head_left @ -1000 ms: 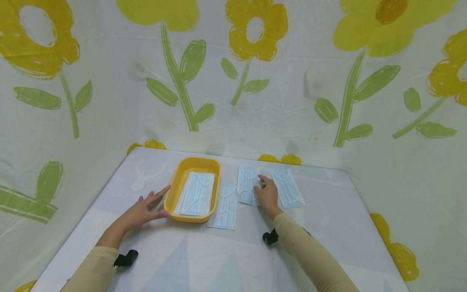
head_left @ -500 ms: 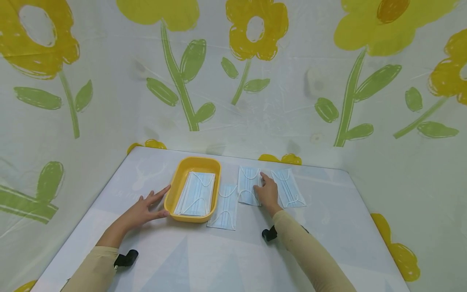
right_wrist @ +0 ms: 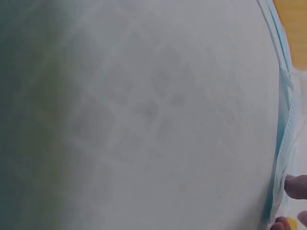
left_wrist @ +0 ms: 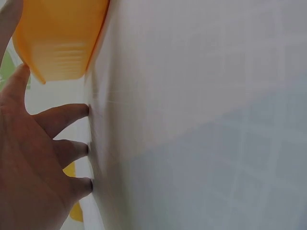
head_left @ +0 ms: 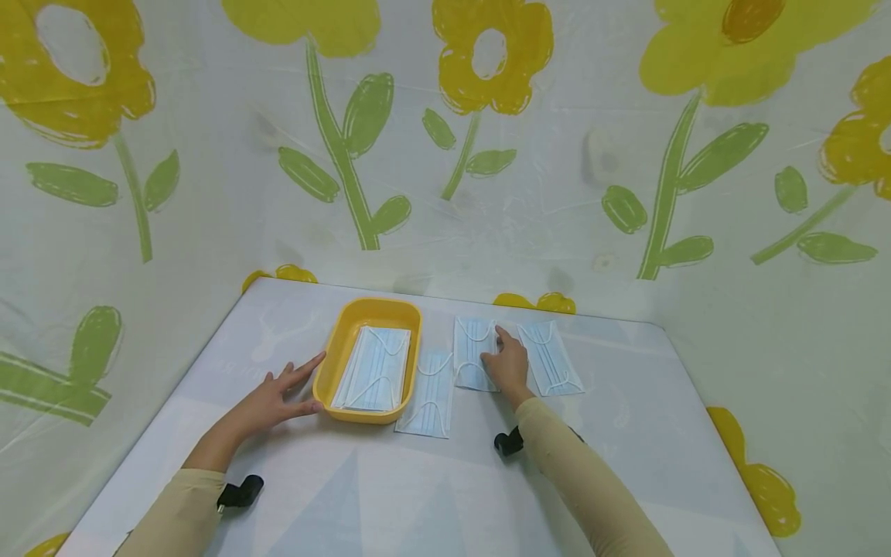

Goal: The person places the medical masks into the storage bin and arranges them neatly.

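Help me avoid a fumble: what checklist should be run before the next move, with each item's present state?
1. Left hand at the yellow tray: ok, thumb and index finger at its left side.
2. Tray flat on the table: ok.
3. Stacked masks within the tray walls: ok.
4. Right hand at the middle mask: ok, near its right edge.
5. Firm pinch on that mask: cannot tell.
6. Leftmost loose mask fully in sight: not ok, the tray hides part of it.
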Motion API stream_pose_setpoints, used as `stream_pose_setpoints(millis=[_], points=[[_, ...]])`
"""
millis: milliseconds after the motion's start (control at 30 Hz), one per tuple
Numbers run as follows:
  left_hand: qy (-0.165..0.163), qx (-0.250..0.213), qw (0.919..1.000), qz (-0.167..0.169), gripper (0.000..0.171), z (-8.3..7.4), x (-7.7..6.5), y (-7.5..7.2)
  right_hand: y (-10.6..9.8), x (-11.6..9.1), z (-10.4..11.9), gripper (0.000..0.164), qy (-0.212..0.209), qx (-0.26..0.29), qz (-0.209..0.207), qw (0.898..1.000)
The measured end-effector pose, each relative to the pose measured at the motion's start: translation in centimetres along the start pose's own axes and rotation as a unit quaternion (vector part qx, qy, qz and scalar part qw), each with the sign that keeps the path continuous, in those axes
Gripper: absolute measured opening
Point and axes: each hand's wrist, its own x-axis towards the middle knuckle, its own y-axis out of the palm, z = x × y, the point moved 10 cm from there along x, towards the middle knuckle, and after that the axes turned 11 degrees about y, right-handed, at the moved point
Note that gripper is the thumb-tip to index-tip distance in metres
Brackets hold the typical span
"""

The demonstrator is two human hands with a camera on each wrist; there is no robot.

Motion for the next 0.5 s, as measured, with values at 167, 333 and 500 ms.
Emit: stream_pose_setpoints(millis=[167,333,500], points=[[0.0,-0.001,1.0,0.0,0.098,-0.16,-0.01,0.0,0.08,0.15,-0.02,0.067,-0.002,-0.008,-0.009,1.0],[0.006,-0.003,1.0,-0.003,0.097,-0.15,0.06,-0.04,0.2,0.22,-0.24,0.066,0.012,-0.003,-0.004,1.0],[0.011,-0.003,0.9999,-0.004,0.097,-0.07,0.1,-0.08,0.35,0.16,-0.34,0.061,0.015,-0.002,-0.002,1.0]])
